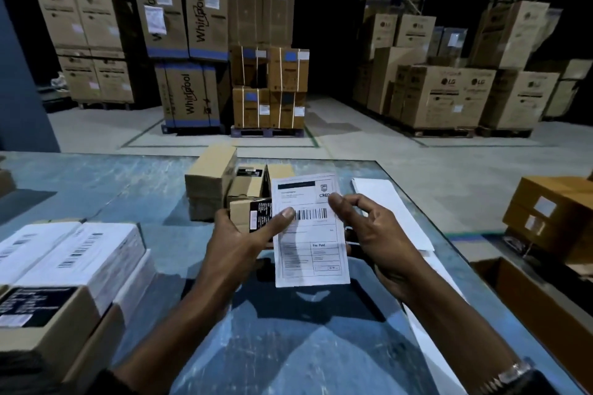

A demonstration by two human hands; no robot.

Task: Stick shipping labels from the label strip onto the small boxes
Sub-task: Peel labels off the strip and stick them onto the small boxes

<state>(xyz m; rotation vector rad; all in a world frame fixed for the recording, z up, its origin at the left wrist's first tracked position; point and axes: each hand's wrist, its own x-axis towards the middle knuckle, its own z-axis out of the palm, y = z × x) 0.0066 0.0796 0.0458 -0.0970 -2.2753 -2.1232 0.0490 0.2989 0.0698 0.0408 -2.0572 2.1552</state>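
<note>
Left arm: bare forearm rises from 7 o'clock toward the centre.
Left hand [239, 239]: thumb stretched toward 2 o'clock and pressed flat; fingers [224, 216] curl away out of sight.
Right arm: forearm enters from 5 o'clock, a metal watch on the wrist.
Right hand [373, 231]: thumb tip pinches at 10 o'clock, the remaining fingers loosely curled above the palm.
Both hands: raised side by side, thumbs pointing at each other.

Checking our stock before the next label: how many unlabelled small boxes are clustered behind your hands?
4 visible: a tall plain brown cardboard box, a flatter one beneath it, a black-printed one, and another nearest the left hand. More may be hidden behind the white shipping label.
</note>
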